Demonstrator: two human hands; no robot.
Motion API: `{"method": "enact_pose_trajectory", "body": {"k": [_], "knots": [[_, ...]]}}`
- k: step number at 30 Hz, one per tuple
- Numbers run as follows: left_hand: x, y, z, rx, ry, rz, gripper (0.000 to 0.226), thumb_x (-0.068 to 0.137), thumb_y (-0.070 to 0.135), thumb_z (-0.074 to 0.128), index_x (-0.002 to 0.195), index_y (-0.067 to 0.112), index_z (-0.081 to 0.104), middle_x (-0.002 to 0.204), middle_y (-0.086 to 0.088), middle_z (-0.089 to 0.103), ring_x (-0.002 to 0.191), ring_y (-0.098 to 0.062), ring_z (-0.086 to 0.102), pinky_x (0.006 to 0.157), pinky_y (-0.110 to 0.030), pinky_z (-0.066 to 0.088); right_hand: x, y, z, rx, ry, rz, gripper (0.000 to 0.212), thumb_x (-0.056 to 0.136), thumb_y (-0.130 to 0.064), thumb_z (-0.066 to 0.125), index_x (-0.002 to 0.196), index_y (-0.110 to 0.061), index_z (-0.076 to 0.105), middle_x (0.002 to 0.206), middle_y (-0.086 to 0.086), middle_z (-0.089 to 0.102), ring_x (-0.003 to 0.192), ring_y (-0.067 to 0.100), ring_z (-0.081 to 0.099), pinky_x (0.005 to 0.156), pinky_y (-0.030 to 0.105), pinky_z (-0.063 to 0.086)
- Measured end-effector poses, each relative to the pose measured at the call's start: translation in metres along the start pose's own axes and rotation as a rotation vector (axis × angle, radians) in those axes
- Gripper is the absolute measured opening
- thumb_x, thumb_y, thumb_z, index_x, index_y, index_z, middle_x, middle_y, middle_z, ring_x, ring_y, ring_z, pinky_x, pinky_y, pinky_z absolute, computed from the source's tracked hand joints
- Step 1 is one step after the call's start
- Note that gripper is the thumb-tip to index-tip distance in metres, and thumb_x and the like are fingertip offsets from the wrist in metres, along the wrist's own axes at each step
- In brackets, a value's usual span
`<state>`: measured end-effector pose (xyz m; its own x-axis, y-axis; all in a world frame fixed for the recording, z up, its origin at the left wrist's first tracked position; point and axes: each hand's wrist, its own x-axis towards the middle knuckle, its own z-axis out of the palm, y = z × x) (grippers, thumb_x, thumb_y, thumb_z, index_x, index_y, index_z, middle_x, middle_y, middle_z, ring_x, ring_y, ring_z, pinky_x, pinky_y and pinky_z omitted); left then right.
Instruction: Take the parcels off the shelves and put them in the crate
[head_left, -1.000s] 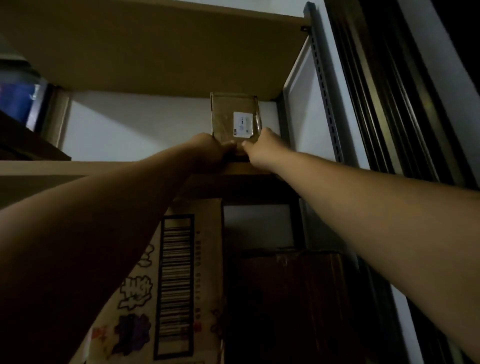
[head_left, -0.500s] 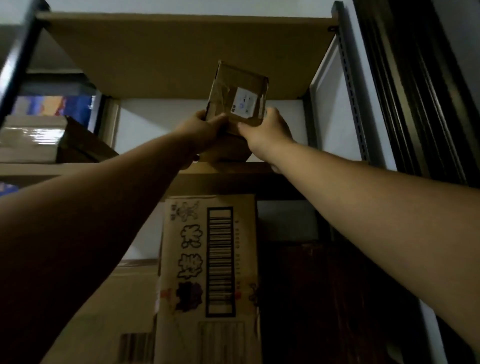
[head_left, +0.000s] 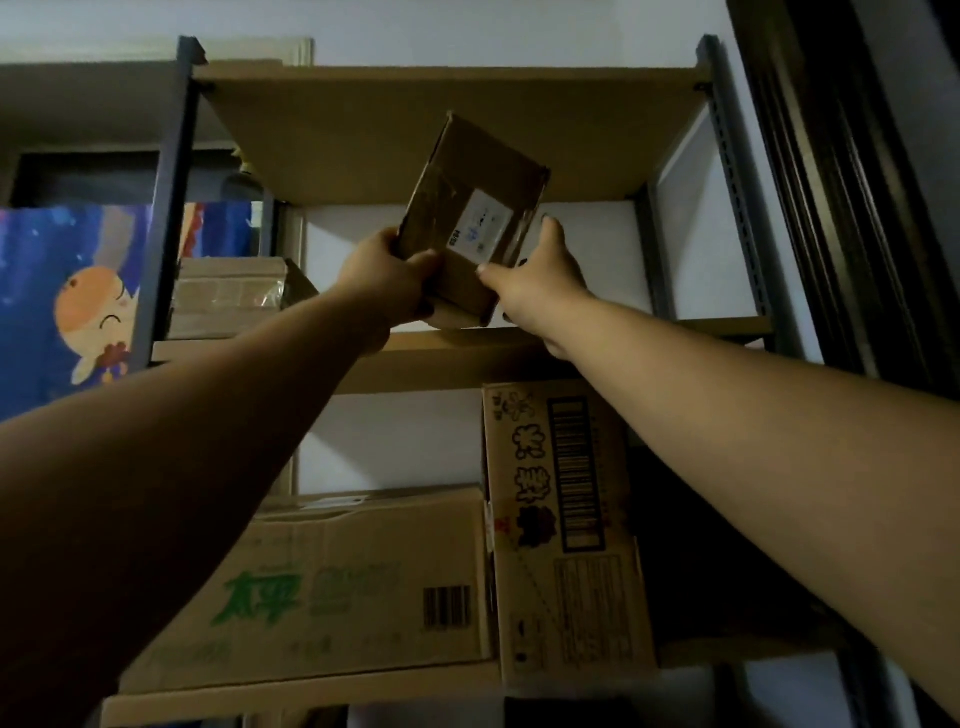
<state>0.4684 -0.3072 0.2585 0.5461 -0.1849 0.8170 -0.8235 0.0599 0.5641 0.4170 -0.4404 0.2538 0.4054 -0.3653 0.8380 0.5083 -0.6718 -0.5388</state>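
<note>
Plainly, the parcel (head_left: 470, 208) was a small, flat cardboard box, held tilted between the two grips, just above the shelf board (head_left: 467, 358) and seemingly clear of it. The left grip (head_left: 387, 278) clasped its lower left corner, thumb across the face. The right grip (head_left: 540, 280) pinched the lower right edge, thumb in front and a finger up the side. It looked light and stiff, with sharp corners. The dull brown card was crossed by glossy tape that might be slick, and a white label (head_left: 480, 228) sat just above the right thumb. Holding opposite edges, off the tape, seemed safest. Left of the left grip sat another taped box (head_left: 228, 296), and below both grips stood a wide carton (head_left: 337, 587) and an upright carton (head_left: 566, 519). The crate was out of sight.
</note>
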Motion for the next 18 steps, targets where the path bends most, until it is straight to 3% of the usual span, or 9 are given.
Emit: {"method": "enact_pose_trajectory", "body": {"k": [3, 5, 7, 9, 13, 16, 18], "knots": [[-0.012, 0.001, -0.014, 0.101, -0.030, 0.062, 0.036, 0.095, 0.017, 0.050, 0.131, 0.017, 0.045, 0.108, -0.001, 0.056, 0.097, -0.019, 0.060, 0.074, -0.028, 0.054, -0.004, -0.016, -0.007, -0.016, 0.055, -0.016, 0.086, 0.091, -0.020, 0.061, 0.151, -0.033, 0.001, 0.146, 0.006, 0.029, 0.127, 0.023, 0.042, 0.075, 0.023, 0.038], [-0.019, 0.003, -0.019, 0.190, -0.063, 0.092, 0.039, 0.094, 0.013, 0.051, 0.132, 0.018, 0.045, 0.109, -0.002, 0.057, 0.097, -0.020, 0.060, 0.073, -0.028, 0.054, -0.005, -0.024, -0.014, -0.045, 0.045, -0.041, 0.076, 0.093, -0.023, 0.058, 0.151, -0.033, 0.010, 0.145, 0.005, 0.029, 0.126, 0.020, 0.043, 0.077, 0.022, 0.042], [-0.024, 0.004, -0.023, 0.238, -0.090, 0.097, 0.042, 0.093, 0.011, 0.052, 0.133, 0.020, 0.045, 0.111, -0.004, 0.059, 0.097, -0.020, 0.061, 0.071, -0.027, 0.054, -0.004, -0.027, -0.020, -0.125, 0.008, -0.059, 0.059, 0.094, -0.030, 0.055, 0.147, -0.027, 0.028, 0.138, 0.004, 0.043, 0.122, 0.022, 0.049, 0.088, 0.029, 0.047], [-0.027, 0.005, -0.025, 0.275, -0.109, 0.095, 0.044, 0.092, 0.010, 0.053, 0.134, 0.022, 0.044, 0.115, -0.006, 0.059, 0.098, -0.021, 0.061, 0.069, -0.028, 0.054, -0.006, -0.029, -0.026, -0.174, 0.000, -0.063, 0.046, 0.095, -0.034, 0.053, 0.137, -0.020, 0.040, 0.126, 0.002, 0.054, 0.112, 0.022, 0.055, 0.086, 0.033, 0.050], [-0.033, 0.003, -0.021, 0.352, -0.158, 0.080, 0.056, 0.092, 0.011, 0.053, 0.142, 0.029, 0.036, 0.122, -0.006, 0.056, 0.104, -0.023, 0.059, 0.073, -0.033, 0.056, -0.011, -0.025, -0.034, -0.166, -0.004, 0.023, 0.046, 0.092, -0.045, 0.052, 0.127, -0.017, 0.044, 0.116, 0.005, 0.057, 0.103, 0.025, 0.059, 0.086, 0.039, 0.052], [-0.041, 0.005, -0.011, 0.208, -0.191, 0.011, 0.046, 0.098, 0.028, 0.044, 0.142, 0.030, 0.034, 0.119, -0.006, 0.057, 0.102, -0.022, 0.060, 0.077, -0.037, 0.054, -0.018, -0.018, -0.038, -0.137, -0.017, 0.090, 0.058, 0.089, -0.058, 0.047, 0.130, -0.017, 0.043, 0.117, 0.007, 0.058, 0.102, 0.026, 0.059, 0.088, 0.044, 0.052], [-0.047, 0.005, -0.004, 0.007, -0.135, -0.096, 0.043, 0.100, 0.039, 0.034, 0.142, 0.028, 0.033, 0.112, -0.006, 0.059, 0.094, -0.019, 0.062, 0.069, -0.033, 0.052, -0.021, -0.012, -0.040, -0.125, -0.011, 0.148, 0.068, 0.088, -0.064, 0.042, 0.136, -0.016, 0.038, 0.121, 0.008, 0.055, 0.105, 0.027, 0.057, 0.090, 0.044, 0.050]]}}
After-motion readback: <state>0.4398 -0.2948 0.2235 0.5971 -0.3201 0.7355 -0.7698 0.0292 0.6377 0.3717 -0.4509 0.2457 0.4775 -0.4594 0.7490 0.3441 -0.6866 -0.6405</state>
